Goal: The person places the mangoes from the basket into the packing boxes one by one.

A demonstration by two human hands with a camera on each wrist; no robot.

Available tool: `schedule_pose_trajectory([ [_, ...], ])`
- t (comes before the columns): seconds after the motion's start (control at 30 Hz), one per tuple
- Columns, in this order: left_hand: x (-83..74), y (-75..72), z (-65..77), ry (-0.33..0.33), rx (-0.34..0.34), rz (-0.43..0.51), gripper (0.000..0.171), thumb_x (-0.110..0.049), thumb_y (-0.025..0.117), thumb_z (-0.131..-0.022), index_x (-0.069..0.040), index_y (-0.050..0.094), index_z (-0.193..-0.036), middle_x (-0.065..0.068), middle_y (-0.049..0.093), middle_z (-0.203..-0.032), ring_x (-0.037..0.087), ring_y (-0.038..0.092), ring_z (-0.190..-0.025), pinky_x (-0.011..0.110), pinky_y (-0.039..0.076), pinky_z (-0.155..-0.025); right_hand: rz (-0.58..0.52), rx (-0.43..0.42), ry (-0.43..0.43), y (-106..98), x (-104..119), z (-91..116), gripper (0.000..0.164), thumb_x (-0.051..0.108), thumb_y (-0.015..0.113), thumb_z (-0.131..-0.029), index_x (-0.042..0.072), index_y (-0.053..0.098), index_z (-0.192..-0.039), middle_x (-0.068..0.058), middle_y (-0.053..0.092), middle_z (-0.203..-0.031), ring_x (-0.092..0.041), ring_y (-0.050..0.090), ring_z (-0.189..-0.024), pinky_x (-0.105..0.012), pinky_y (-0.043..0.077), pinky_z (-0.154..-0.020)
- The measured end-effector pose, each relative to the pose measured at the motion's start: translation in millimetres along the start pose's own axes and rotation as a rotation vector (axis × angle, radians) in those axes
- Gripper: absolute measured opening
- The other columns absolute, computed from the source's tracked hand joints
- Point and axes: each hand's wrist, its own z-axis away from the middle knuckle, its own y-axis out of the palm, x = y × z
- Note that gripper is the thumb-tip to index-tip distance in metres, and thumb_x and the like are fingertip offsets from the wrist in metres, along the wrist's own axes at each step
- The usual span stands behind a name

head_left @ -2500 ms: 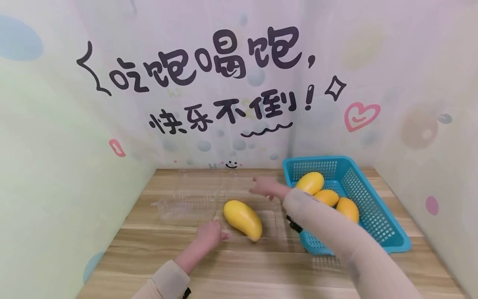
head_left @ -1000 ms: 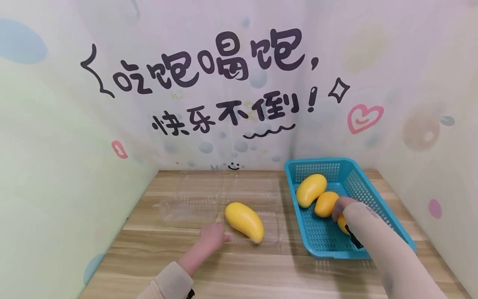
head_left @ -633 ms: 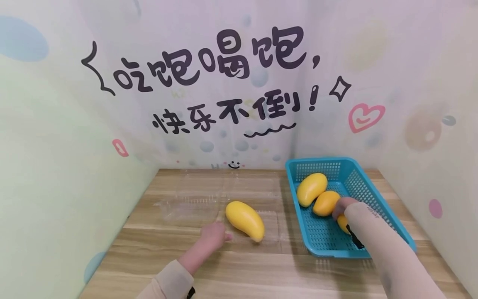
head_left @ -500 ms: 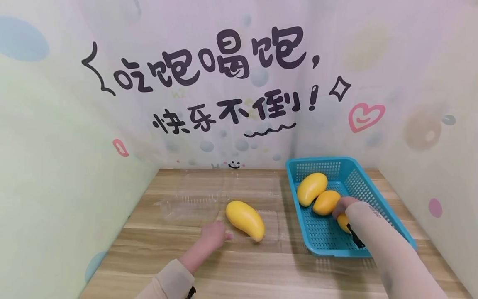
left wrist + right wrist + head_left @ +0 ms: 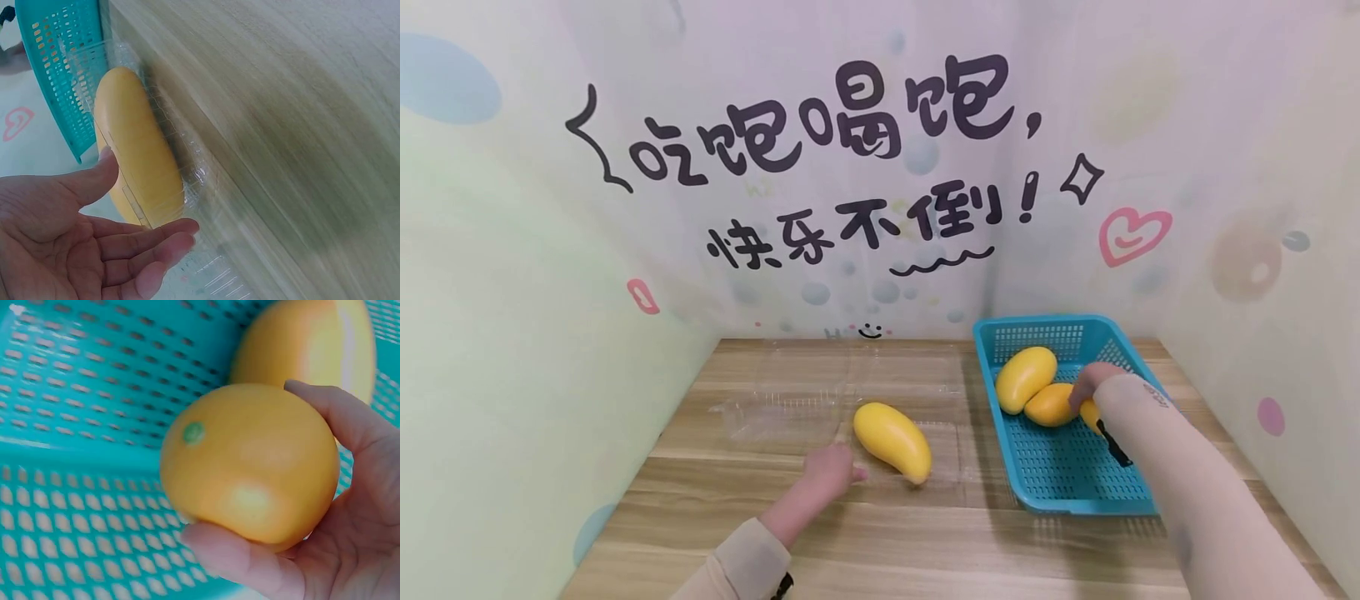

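- Right hand (image 5: 350, 540): the grip is clamped round an orange mango (image 5: 250, 465), thumb and fingers opposed, inside the blue basket (image 5: 1067, 506) at the desk's (image 5: 700, 517) far right corner.
- Left hand (image 5: 72, 240): thumb and fingers apart, beside the clear box (image 5: 951, 454) with a yellow mango (image 5: 892, 442).
- The held fruit seems firm, fairly light, perhaps slippery; best cupped round its thick middle.

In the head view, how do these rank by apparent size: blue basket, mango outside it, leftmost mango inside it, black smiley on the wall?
Largest: Blue basket
Mango outside and leftmost mango inside, unranked: the outside one looks longer, but may be nearer the camera
Smallest: Black smiley
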Motion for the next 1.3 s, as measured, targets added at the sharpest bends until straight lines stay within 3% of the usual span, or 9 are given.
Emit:
schedule_pose_trajectory([
  [0.13,-0.3,-1.7,0.3,-0.001,0.007,-0.006,0.039,-0.042,0.068,-0.077,-0.004,0.063,-0.072,0.008,0.063,-0.076,0.023,0.061,-0.065,0.036,0.051,-0.053,0.085,-0.031,-0.091,-10,16,5,0.074,0.021,0.067,-0.077,-0.015,0.028,-0.128,-0.035,0.042,-0.110,-0.038,0.046,-0.089,-0.040,0.050,-0.070],
  [0.23,-1.4,-3.2,-0.2,-0.005,0.016,-0.020,0.040,-0.043,0.067,-0.077,-0.003,0.063,-0.074,0.009,0.063,-0.077,0.023,0.061,-0.067,0.037,0.051,-0.055,0.080,-0.094,-0.192,-18,33,13,0.085,0.025,0.065,-0.080,-0.013,0.013,-0.135,-0.037,0.037,-0.115,-0.041,0.044,-0.091,-0.042,0.048,-0.070],
  [0.4,-2.2,-2.0,-2.4,-0.011,0.036,-0.029,0.041,-0.043,0.066,-0.078,-0.002,0.064,-0.077,0.009,0.064,-0.081,0.024,0.062,-0.069,0.038,0.052,-0.057,0.068,-0.291,-0.383,-19,65,16,0.068,0.026,0.063,-0.081,-0.004,0.026,-0.129,-0.027,0.045,-0.104,-0.039,0.045,-0.089,-0.044,0.046,-0.070],
  [0.53,-1.6,0.9,-3.7,-0.015,0.046,-0.023,0.041,-0.044,0.066,-0.077,-0.002,0.065,-0.080,0.009,0.064,-0.084,0.024,0.063,-0.072,0.038,0.052,-0.059,0.114,-0.381,-0.470,-9,96,15,0.079,0.030,0.063,-0.080,0.003,0.019,-0.140,-0.026,0.044,-0.111,-0.040,0.043,-0.096,-0.052,0.043,-0.079],
  [0.73,-1.7,0.2,-3.2,-0.012,0.055,-0.025,0.041,-0.043,0.066,-0.078,-0.002,0.066,-0.083,0.009,0.065,-0.087,0.025,0.063,-0.074,0.039,0.053,-0.061,0.122,-0.374,-0.557,16,131,18,0.087,0.033,0.065,-0.077,0.007,0.015,-0.144,-0.025,0.046,-0.121,-0.040,0.042,-0.106,-0.053,0.040,-0.089],
  [0.9,-2.3,-1.0,-1.5,-0.009,0.052,-0.017,0.039,-0.042,0.066,-0.078,-0.003,0.064,-0.076,0.009,0.064,-0.082,0.021,0.060,-0.067,0.037,0.052,-0.058,0.097,-0.309,-0.566,42,150,24,0.088,0.033,0.065,-0.077,0.011,0.014,-0.145,-0.021,0.045,-0.117,-0.034,0.046,-0.098,-0.048,0.044,-0.084],
  [1.13,-2.1,-1.6,-0.5,-0.025,0.039,-0.018,0.040,-0.043,0.067,-0.077,-0.004,0.062,-0.071,0.009,0.064,-0.078,0.020,0.058,-0.062,0.037,0.051,-0.056,0.130,-0.243,-0.564,80,163,25,0.085,0.035,0.066,-0.077,0.012,0.018,-0.143,-0.018,0.047,-0.110,-0.029,0.049,-0.092,-0.041,0.047,-0.074],
  [1.3,-2.7,-2.6,-0.6,-0.028,0.047,-0.005,0.040,-0.042,0.067,-0.078,-0.004,0.062,-0.070,0.009,0.064,-0.078,0.022,0.059,-0.064,0.039,0.052,-0.058,0.116,-0.187,-0.541,102,165,26,0.080,0.033,0.068,-0.077,0.014,0.023,-0.141,-0.015,0.047,-0.109,-0.028,0.050,-0.089,-0.040,0.048,-0.076],
])
